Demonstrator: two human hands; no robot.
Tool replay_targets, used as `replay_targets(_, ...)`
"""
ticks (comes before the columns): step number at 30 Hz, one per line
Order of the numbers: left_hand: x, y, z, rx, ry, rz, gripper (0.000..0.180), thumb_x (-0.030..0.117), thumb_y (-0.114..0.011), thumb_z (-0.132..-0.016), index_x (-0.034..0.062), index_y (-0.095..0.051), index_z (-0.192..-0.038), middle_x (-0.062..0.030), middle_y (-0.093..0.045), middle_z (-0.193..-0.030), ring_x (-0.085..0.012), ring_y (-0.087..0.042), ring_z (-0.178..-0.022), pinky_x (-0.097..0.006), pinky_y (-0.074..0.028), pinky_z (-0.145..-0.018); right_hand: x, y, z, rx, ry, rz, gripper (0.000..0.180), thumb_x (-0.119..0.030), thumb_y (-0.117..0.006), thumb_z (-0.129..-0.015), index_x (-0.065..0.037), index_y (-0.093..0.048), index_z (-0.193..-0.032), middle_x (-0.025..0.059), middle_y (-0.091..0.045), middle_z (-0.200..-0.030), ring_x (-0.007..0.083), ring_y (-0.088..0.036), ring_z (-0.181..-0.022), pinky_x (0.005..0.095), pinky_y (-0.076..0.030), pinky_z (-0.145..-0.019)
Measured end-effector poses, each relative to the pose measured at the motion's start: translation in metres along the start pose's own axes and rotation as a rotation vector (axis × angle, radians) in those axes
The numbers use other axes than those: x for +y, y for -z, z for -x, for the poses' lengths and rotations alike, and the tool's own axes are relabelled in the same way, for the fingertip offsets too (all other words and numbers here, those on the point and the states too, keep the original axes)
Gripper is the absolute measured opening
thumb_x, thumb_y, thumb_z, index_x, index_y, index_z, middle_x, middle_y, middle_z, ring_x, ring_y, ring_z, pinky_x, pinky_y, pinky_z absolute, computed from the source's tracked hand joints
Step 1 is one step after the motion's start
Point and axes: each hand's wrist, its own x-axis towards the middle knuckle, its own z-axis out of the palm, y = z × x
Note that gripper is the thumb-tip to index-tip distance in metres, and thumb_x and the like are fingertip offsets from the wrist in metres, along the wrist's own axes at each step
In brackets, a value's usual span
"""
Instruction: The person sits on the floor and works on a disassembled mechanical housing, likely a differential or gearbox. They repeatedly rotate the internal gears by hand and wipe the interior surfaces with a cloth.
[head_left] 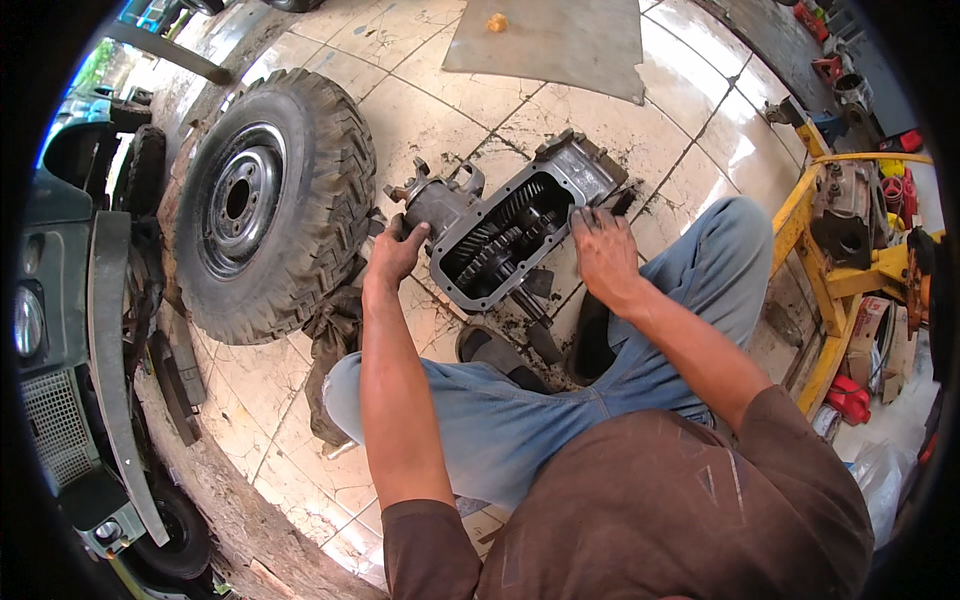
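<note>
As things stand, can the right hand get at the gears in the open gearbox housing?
Likely yes: the right hand is at the gearbox housing's edge, and nothing visible covers the gears.

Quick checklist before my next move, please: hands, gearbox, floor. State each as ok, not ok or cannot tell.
1. Left hand touching the gearbox: ok, at its left-hand part.
2. Right hand touching it: ok, fingers at the right edge of the opening.
3. Firm grip with both hands: cannot tell from this view.
4. Gears in view: ok, visible through the uncovered opening.
5. Tiled floor clean around the gearbox: not ok, dark grime lies there.
6. Gearbox underside: cannot tell, hidden.
</note>
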Motion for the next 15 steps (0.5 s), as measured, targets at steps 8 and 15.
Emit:
replay_targets(8, -0.037, -0.004, -0.023, 0.127, -0.080, -0.096, 0.087, 0.050, -0.074, -0.090, 0.0020, -0.042, -0.155, -0.0184, -0.071, -0.121, -0.0193, -0.069, -0.087, -0.036, -0.055, -0.069, -0.013, 0.010, -0.007, 0.058, 0.055, 0.104, 0.042, -0.012, -0.054, -0.087, 0.007, -0.064, -0.124, 0.0180, -0.072, -0.112, 0.0307, -0.062, -0.118, 0.0414, -0.046, -0.095)
replay_targets(15, -0.039, -0.006, -0.026, 0.147, -0.099, -0.112, 0.088, 0.052, -0.074, -0.089, 0.0018, -0.044, -0.154, -0.0183, -0.072, -0.118, -0.0213, -0.069, -0.087, -0.036, -0.055, -0.073, 0.003, 0.019, -0.042, -0.157, -0.069, -0.013, 0.044, -0.009, -0.053, -0.088, 0.008, -0.061, -0.128, 0.0255, -0.069, -0.119, 0.0345, -0.062, -0.119, 0.0457, -0.044, -0.098)
